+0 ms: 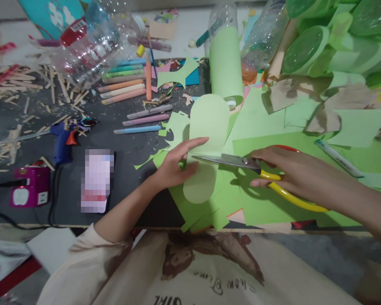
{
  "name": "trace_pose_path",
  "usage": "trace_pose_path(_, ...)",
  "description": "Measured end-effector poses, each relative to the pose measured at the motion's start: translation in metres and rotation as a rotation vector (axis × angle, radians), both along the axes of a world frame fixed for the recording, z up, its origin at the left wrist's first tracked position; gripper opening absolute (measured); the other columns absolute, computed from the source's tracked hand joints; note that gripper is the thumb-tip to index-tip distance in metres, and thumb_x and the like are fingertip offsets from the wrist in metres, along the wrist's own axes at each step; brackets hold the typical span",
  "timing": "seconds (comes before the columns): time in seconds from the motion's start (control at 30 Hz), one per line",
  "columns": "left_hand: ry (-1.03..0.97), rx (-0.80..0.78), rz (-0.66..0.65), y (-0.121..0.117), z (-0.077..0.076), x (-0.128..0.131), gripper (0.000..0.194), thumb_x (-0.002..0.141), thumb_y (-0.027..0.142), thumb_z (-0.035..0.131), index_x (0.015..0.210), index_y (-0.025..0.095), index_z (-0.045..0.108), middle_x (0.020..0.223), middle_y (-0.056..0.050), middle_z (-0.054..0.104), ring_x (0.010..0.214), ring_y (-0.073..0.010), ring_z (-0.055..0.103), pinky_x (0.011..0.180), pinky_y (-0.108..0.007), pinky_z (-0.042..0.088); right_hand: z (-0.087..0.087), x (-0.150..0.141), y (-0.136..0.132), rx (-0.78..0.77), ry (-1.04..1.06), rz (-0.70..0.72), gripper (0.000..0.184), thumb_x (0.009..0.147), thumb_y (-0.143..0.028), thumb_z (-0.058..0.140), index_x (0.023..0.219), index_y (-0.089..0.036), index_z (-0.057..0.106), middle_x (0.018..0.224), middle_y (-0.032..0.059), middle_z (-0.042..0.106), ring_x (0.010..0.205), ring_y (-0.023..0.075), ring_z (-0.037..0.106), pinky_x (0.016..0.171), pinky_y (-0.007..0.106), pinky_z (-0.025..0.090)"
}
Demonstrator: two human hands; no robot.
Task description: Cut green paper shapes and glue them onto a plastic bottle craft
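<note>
"What is the right hand (292, 167) doing?"

"It's grasping one pair of scissors (236, 160), fingers wrapping the yellow-and-red handles."

"And the left hand (174, 167)?"

"Its thumb and index finger are lying over one round-ended, pale green strip (209, 123). I can't tell whether the other fingers are gripping."

"Where is the strip lying?"

"Over green sheets (273, 203), with the scissors' tips reaching across its middle. One green-wrapped bottle (225, 63) is resting just beyond its far end."

"What else are you counting?"

"Three markers (147, 120), grey, pink and blue, are lying together; one phone (98, 182) and one blue glue gun (62, 144) are lying farther left."
</note>
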State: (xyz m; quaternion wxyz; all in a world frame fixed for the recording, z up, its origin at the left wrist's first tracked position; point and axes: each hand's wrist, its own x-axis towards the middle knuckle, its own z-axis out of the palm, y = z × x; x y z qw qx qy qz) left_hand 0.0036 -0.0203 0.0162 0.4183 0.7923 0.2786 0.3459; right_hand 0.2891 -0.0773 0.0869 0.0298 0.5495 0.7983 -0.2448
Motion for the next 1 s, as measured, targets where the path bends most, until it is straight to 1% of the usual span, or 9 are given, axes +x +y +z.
trace_pose_path(0.1,0.007,-0.015,-0.003,0.000,-0.001,-0.001,0.044,0.094,0.028,0.055,0.138,0.024,0.051,0.134,-0.010,0.063,0.100,-0.0189,0.066,0.053,-0.021,0.043,0.000,-0.002,0.002,-0.014,-0.010,0.005,0.083,0.083,-0.084,0.021,0.108,-0.021,0.068,0.087,0.0132,0.073,0.066,0.0285,0.069,0.050,0.035,0.051)
trace_pose_path(0.23,0.015,-0.023,-0.007,0.001,-0.001,-0.001,0.043,0.096,0.031,0.053,0.138,0.023,0.050,0.135,-0.012,0.062,0.097,-0.0184,0.066,0.052,-0.022,0.041,0.000,-0.001,0.002,-0.004,-0.004,0.012,0.085,0.084,-0.083,0.022,0.112,-0.019,0.069,0.088,0.0146,0.074,0.066,0.0280,0.070,0.051,0.035,0.051)
trace_pose_path(0.3,0.011,-0.025,-0.014,0.001,-0.001,-0.001,0.043,0.096,0.030,0.052,0.138,0.023,0.050,0.135,-0.012,0.062,0.096,-0.0180,0.066,0.052,-0.021,0.040,0.000,0.000,0.001,0.015,-0.001,0.021,0.084,0.085,-0.082,0.021,0.112,-0.019,0.070,0.086,0.0141,0.074,0.062,0.0261,0.069,0.048,0.033,0.049)
trace_pose_path(0.43,-0.019,-0.039,-0.029,0.000,-0.002,-0.001,0.045,0.095,0.028,0.054,0.139,0.024,0.049,0.135,-0.011,0.062,0.102,-0.0192,0.065,0.052,-0.020,0.040,0.000,0.003,0.001,0.043,0.012,0.040,0.083,0.086,-0.081,0.021,0.110,-0.019,0.071,0.072,0.0105,0.070,0.049,0.0222,0.061,0.041,0.029,0.040)
trace_pose_path(0.5,-0.005,-0.063,-0.028,-0.001,-0.002,-0.001,0.046,0.094,0.028,0.055,0.140,0.024,0.049,0.136,-0.011,0.061,0.106,-0.0207,0.065,0.053,-0.020,0.042,-0.001,0.004,0.000,0.019,0.018,0.043,0.080,0.086,-0.081,0.024,0.111,-0.021,0.070,0.073,0.0096,0.070,0.050,0.0226,0.061,0.041,0.029,0.038)
trace_pose_path(0.6,0.019,-0.108,-0.027,-0.002,-0.003,-0.001,0.047,0.094,0.027,0.054,0.140,0.024,0.049,0.139,-0.012,0.059,0.112,-0.0229,0.063,0.056,-0.020,0.046,-0.002,0.005,-0.002,-0.043,-0.007,0.049,0.071,0.089,-0.077,0.026,0.113,-0.023,0.067,0.084,0.0102,0.073,0.058,0.0246,0.066,0.044,0.030,0.042)
trace_pose_path(0.67,0.007,-0.129,-0.040,-0.003,-0.004,-0.002,0.048,0.093,0.024,0.053,0.141,0.025,0.048,0.141,-0.012,0.057,0.117,-0.0239,0.061,0.057,-0.020,0.047,-0.003,0.005,-0.002,-0.064,-0.037,0.048,0.069,0.090,-0.075,0.025,0.116,-0.024,0.065,0.090,0.0113,0.074,0.063,0.0263,0.069,0.048,0.032,0.045)
trace_pose_path(0.87,-0.006,-0.139,-0.064,-0.003,-0.005,-0.002,0.053,0.090,0.018,0.054,0.142,0.024,0.047,0.142,-0.011,0.056,0.121,-0.0245,0.059,0.058,-0.019,0.048,0.000,-0.001,-0.001,-0.149,-0.056,0.022,0.076,0.088,-0.079,0.019,0.118,-0.025,0.064,0.095,0.0122,0.075,0.064,0.0279,0.070,0.049,0.034,0.049)
trace_pose_path(1.0,-0.019,-0.119,-0.069,-0.002,-0.004,-0.001,0.055,0.089,0.015,0.054,0.142,0.026,0.047,0.143,-0.010,0.056,0.123,-0.0238,0.058,0.058,-0.018,0.048,0.003,-0.006,0.002,-0.137,-0.043,0.023,0.084,0.084,-0.083,0.015,0.116,-0.023,0.065,0.097,0.0137,0.076,0.065,0.0297,0.071,0.049,0.036,0.050)
